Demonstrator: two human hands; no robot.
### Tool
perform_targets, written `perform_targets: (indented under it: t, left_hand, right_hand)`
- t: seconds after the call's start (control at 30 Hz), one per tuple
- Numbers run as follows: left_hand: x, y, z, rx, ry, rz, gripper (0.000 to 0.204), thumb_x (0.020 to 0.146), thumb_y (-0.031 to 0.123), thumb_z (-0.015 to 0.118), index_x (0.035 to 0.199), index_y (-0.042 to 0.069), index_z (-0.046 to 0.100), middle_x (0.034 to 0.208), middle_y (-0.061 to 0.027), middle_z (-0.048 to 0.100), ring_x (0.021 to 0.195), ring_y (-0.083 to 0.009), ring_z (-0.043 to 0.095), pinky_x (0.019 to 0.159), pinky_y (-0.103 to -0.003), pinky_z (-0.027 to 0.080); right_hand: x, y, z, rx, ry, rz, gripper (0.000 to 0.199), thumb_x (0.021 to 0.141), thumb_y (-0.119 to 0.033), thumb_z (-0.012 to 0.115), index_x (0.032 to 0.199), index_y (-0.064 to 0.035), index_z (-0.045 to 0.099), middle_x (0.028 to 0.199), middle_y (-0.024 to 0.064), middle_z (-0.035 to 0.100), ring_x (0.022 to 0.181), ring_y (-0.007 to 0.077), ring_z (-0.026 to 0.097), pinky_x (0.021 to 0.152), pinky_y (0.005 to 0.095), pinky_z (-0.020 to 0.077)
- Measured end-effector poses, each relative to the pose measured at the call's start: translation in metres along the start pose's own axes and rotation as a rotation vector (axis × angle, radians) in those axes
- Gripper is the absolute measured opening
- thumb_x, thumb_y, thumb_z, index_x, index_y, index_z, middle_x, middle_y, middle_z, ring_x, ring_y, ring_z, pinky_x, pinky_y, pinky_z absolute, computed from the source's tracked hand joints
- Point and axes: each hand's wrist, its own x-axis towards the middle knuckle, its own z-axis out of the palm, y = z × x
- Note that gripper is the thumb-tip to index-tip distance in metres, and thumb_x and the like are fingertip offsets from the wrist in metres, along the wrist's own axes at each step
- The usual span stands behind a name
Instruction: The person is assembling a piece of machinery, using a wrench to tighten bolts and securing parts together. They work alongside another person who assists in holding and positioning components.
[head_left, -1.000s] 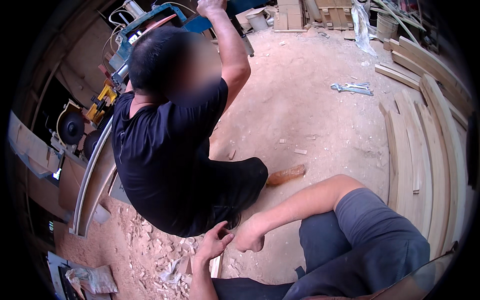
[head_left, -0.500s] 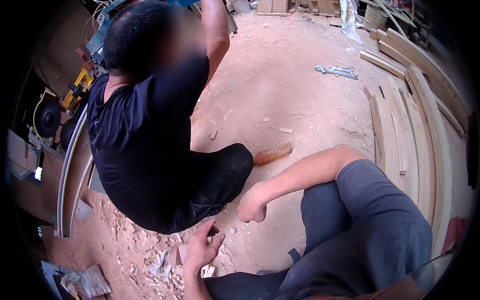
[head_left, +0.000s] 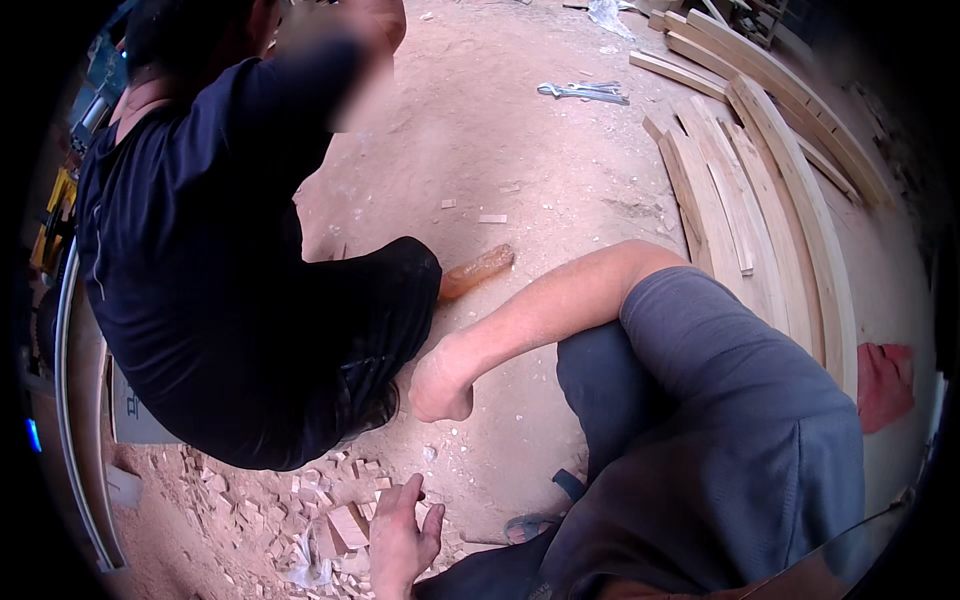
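Lying loose on the floor (head_left: 440, 150), probably as cutting waste, the wood offcuts (head_left: 350, 525) sat just beside the half-open, empty-looking left hand (head_left: 402, 538), while the right hand (head_left: 440, 385), loosely curled, contents unseen, hung forward, apparently because its forearm (head_left: 545, 305) rested over the raised knee (head_left: 600, 385).

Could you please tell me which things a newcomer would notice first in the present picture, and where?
Probably the co-worker in dark clothes first, crouched low and filling the left side. Next come the long wooden boards at right, with metal wrenches on the floor to their left, near the top. At the bottom, the left hand is beside scattered wood scraps.
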Motion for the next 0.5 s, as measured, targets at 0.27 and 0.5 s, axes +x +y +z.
perform_targets:
  t: [0.27, 0.5]
  left_hand:
    - [0.021, 0.009, -0.003, 0.189, -0.211, 0.102, 0.05, 0.086, 0.022, 0.072, 0.131, 0.004, 0.059, 0.097, -0.0177, 0.063, 0.096, -0.0357, 0.062, 0.083, -0.047, 0.051]
    - [0.03, 0.014, 0.018, 0.116, -0.348, 0.02, 0.053, 0.087, 0.028, 0.069, 0.133, 0.006, 0.056, 0.101, -0.0184, 0.066, 0.098, -0.0355, 0.066, 0.085, -0.046, 0.054]
  right_hand:
    - [-0.031, -0.01, 0.002, 0.068, 0.088, -0.049, 0.018, 0.077, -0.014, 0.062, 0.086, -0.0017, 0.072, 0.082, 0.017, 0.073, 0.084, 0.0358, 0.072, 0.078, 0.0483, 0.0537]
    - [-0.213, -0.087, 0.043, 0.282, 0.401, 0.347, 0.018, 0.083, -0.017, 0.063, 0.095, -0.0052, 0.068, 0.099, 0.0148, 0.07, 0.104, 0.031, 0.066, 0.094, 0.0449, 0.0481]
